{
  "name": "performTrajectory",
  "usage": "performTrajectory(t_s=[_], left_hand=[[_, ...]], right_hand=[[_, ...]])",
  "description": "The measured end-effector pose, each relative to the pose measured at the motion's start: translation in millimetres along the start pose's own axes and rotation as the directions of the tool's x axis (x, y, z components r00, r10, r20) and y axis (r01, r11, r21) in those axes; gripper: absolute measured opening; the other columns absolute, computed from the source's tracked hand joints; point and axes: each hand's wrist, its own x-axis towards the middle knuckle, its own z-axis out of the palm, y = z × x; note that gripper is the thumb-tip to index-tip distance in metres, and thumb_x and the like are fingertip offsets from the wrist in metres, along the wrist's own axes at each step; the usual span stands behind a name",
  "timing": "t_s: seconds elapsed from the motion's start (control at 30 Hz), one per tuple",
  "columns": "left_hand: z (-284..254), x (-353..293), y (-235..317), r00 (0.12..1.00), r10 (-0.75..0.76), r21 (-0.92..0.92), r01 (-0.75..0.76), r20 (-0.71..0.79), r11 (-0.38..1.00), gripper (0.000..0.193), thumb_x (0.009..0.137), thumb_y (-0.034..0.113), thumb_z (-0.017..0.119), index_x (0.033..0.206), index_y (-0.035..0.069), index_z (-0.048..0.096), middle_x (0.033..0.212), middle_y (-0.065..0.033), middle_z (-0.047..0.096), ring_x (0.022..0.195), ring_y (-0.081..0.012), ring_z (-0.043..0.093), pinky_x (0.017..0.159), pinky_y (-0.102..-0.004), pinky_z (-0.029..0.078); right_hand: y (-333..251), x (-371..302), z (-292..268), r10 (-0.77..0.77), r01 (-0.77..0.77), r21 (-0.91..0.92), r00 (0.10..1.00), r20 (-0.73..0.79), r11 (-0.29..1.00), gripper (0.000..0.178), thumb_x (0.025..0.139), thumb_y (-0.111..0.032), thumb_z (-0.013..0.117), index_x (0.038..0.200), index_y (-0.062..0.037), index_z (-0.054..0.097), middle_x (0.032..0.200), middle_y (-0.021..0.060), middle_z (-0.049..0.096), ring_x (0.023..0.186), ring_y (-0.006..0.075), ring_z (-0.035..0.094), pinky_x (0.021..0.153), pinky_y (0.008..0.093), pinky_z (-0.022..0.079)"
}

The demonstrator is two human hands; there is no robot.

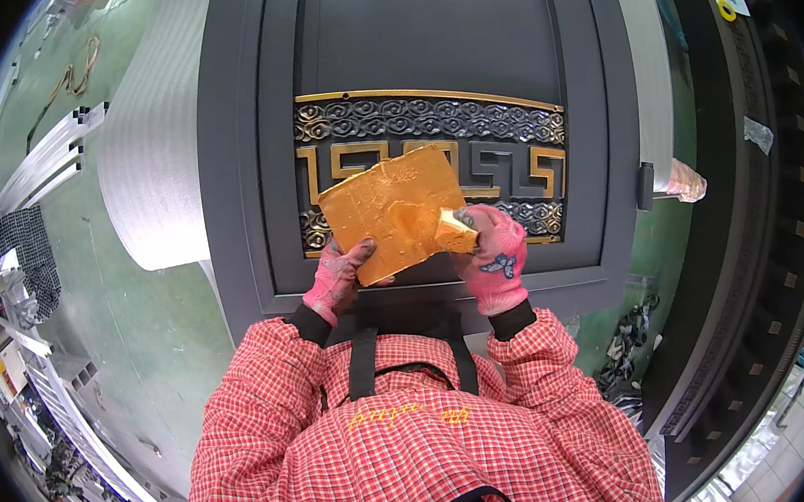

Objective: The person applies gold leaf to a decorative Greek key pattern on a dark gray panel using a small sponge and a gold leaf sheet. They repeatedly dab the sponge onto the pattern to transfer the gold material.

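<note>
My left hand (335, 279), in a pink glove, grips the lower left edge of a flat, squarish board (369, 211) coated in gold paint. My right hand (497, 259), in a stained pink glove, pinches a small pale block, perhaps a sponge (456, 231), smeared with gold. The block rests against or just over the board's right side. Below them lies a dark grey door panel (429, 26) with a raised ornamental band (427, 113). Part of its key-shaped pattern is gold and part still dark grey; the board hides some of it.
White foam sheeting (157, 168) lies under the panel's left side. Metal tubes (50, 164) sit on the green floor (123, 317). On the right stands a long dark piece (731, 248), with a yellow tape roll (726, 11) by its top. Crumpled dark material (629, 345) lies nearby.
</note>
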Motion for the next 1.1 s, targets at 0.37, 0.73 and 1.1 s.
performTrajectory(t_s=[0.37,0.73,1.1], left_hand=[[-12.6,3.6,13.4,1.0,0.018,-0.011,-0.018,-0.015,1.0,0.042,0.088,0.017,0.062,0.123,0.004,0.044,0.114,-0.0112,0.058,0.096,-0.0271,0.064,0.06,-0.038,0.061],[-21.5,7.8,19.5,0.997,0.046,-0.052,-0.049,-0.069,0.997,0.045,0.086,0.016,0.064,0.123,0.001,0.042,0.115,-0.0143,0.057,0.096,-0.0307,0.064,0.06,-0.0396,0.062],[-24.6,8.0,17.2,0.995,0.058,-0.056,-0.063,-0.085,0.996,0.045,0.087,0.017,0.063,0.124,0.001,0.042,0.115,-0.0142,0.057,0.096,-0.0301,0.064,0.06,-0.0383,0.062]], right_hand=[[58.6,-7.6,-3.6,0.291,-0.273,0.124,0.943,-0.164,0.954,0.031,0.07,-0.018,0.076,0.094,-0.0056,0.061,0.089,0.0092,0.064,0.081,0.0281,0.063,0.073,0.0344,0.05],[132.4,21.4,24.1,0.476,-0.47,0.076,0.875,-0.09,0.879,0.027,0.077,-0.02,0.073,0.096,-0.0035,0.062,0.088,0.0116,0.065,0.081,0.0256,0.064,0.071,0.0314,0.049],[123.6,-11.2,11.9,0.687,-0.689,0.244,0.718,0.108,0.682,0.027,0.078,-0.025,0.071,0.094,-0.0043,0.063,0.086,0.0121,0.064,0.079,0.0272,0.064,0.069,0.0342,0.049]])
